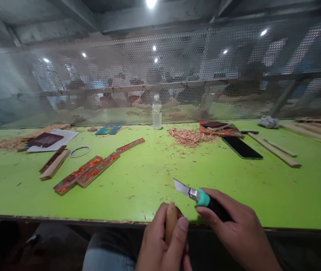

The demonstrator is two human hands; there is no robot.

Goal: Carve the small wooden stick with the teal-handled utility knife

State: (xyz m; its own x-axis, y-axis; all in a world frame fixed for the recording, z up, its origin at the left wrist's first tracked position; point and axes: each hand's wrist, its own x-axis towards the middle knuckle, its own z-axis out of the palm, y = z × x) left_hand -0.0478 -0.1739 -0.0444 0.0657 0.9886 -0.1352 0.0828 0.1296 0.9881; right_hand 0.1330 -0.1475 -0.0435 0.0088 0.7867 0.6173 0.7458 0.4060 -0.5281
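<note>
My left hand (163, 241) is wrapped around a small rounded piece of wood (171, 220), whose tip sticks up between thumb and fingers at the bench's near edge. My right hand (236, 229) grips a utility knife (198, 195) with a teal collar and black handle. Its bare blade points up and left, just above and to the right of the wood's tip, not touching it. Fine shavings lie on the green bench (138, 180) in front of both hands.
A pile of wood shavings (190, 136), a plastic bottle (157, 113), a dark phone (241, 146), wooden sticks (276, 150) and painted wooden strips (93, 171) lie further out. A metal mesh screen (160, 75) backs the bench; people sit beyond it.
</note>
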